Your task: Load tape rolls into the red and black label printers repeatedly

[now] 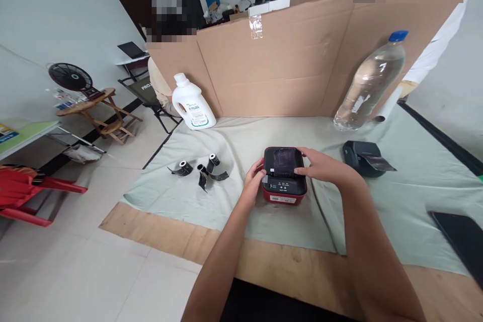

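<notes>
A small red label printer with a black top sits on the pale green cloth in the middle of the table. My left hand grips its left side with curled fingers. My right hand lies over its right top edge, fingers pressed on the lid. Three small black paper rolls, partly unwound, lie on the cloth to the left of the printer.
A second black printer with paper sticking out sits to the right. A clear water bottle and a white detergent jug stand against a cardboard screen. A dark flat device lies at the right edge. A seated person shows behind the screen.
</notes>
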Available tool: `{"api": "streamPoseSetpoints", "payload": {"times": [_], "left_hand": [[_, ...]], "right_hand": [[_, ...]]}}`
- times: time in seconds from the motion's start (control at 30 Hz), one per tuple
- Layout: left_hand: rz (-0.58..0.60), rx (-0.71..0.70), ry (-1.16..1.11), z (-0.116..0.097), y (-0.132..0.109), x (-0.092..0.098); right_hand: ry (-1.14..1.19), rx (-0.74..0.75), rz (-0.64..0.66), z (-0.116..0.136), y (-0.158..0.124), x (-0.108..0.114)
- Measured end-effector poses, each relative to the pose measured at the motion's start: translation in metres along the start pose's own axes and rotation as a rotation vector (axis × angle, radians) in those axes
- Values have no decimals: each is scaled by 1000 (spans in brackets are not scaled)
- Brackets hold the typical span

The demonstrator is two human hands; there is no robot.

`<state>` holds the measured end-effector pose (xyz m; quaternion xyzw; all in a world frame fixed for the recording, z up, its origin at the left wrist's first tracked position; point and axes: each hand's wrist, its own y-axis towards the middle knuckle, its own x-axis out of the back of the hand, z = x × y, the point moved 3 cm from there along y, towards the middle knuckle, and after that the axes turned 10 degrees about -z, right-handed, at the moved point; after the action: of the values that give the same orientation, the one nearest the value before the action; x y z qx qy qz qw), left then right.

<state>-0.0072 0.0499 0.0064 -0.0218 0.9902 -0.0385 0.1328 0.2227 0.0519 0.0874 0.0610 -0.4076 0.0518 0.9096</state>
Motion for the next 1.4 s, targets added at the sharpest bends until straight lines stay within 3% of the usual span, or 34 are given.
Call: {"api": "streamPoseSetpoints", "payload": {"times": [0.17, 0.4, 1.0, 1.17, 1.3, 1.4], "left_hand": [[-5, 38, -23, -4, -2, 0], [-15, 85, -42, -3, 1, -1], [-6, -19, 77, 3, 0, -2], [-3, -51, 70, 8, 1, 0], [29, -77, 55, 10, 1, 3], [24, -103, 69, 8, 1, 4]], "right_hand": [[-38, -93, 50, -6, -2, -1], [69, -45, 98, -4, 3, -1], [152, -193, 157, 3, -1, -8], [151, -170, 171, 1, -1, -6], [41, -97, 77, -1, 2, 0], [-18, -102, -142, 9, -3, 19]]}}
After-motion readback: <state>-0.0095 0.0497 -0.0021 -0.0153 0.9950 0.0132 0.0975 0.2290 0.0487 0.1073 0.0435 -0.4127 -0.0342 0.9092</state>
